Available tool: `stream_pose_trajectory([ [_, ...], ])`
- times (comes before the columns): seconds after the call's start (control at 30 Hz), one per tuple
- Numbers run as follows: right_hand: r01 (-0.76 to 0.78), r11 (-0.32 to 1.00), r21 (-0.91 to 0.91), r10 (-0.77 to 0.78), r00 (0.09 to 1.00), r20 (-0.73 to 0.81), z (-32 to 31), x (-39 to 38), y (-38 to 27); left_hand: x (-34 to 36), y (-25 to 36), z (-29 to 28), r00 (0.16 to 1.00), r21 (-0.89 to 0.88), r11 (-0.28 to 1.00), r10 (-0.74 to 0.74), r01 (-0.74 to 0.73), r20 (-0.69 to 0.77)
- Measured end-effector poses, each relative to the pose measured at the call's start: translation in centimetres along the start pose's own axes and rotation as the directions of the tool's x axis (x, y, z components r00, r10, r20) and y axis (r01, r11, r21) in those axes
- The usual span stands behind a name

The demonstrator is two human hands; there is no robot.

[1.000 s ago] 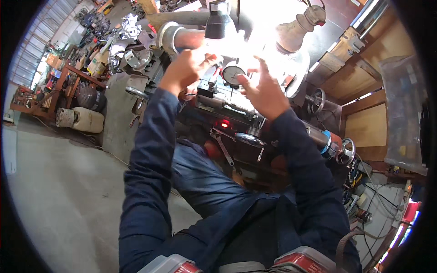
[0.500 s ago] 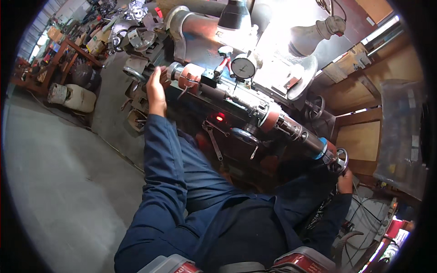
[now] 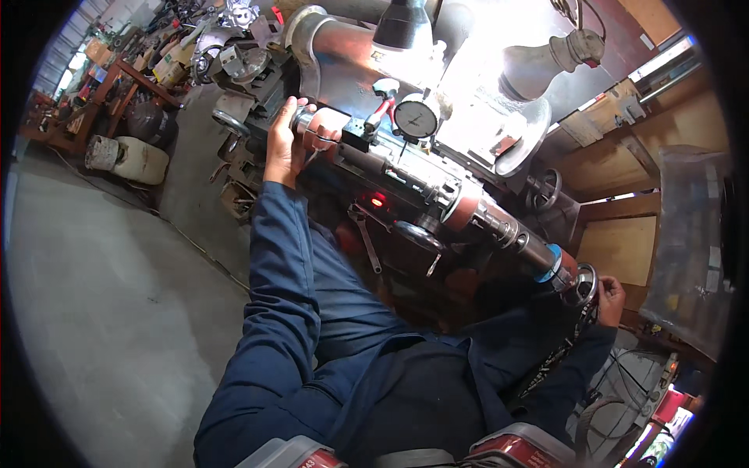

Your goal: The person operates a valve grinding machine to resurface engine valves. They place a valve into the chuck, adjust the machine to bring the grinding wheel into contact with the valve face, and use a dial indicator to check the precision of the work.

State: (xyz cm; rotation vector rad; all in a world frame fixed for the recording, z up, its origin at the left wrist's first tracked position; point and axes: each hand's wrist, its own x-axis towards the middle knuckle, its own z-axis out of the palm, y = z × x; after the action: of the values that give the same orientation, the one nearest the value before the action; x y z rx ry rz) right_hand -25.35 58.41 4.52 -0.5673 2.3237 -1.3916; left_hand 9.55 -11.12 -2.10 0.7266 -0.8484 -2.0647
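Between the left hand (image 3: 285, 143) at the left end of the shaft (image 3: 363, 159) and the right hand (image 3: 612, 302) at the handwheel (image 3: 594, 273), far right, stands the dial gauge (image 3: 415, 119), a lamp (image 3: 403, 30) behind it.

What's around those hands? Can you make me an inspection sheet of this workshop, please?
Surface: metal machine, partly washed out by glare
Things: round dial gauge beyond a long shaft assembly; wrench nearer
Clutter: mixed parts heaped at upper left
Hands: left hand at the cylinder on the assembly's left end; right hand at the small handwheel's rim; grips unclear
Cables: several at lower right
Surroundings: grey floor left, plastic sheet right
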Motion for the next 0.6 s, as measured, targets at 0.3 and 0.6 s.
stream_pose_trajectory([
  [0.3, -0.033, 0.983, -0.181, 0.048, 0.996, 0.082, 1.0, -0.9, 5.4, 1.4, 3.3, 0.1, 0.992, 0.422, 0.898, -0.121, 0.126, -0.037],
  [0.6, 0.056, 0.892, -0.448, -0.114, 0.988, -0.103, 0.8, 0.8, -1.5, 3.8, 5.2, 3.1, 0.972, 0.890, 0.416, -0.214, 0.185, -0.101],
])
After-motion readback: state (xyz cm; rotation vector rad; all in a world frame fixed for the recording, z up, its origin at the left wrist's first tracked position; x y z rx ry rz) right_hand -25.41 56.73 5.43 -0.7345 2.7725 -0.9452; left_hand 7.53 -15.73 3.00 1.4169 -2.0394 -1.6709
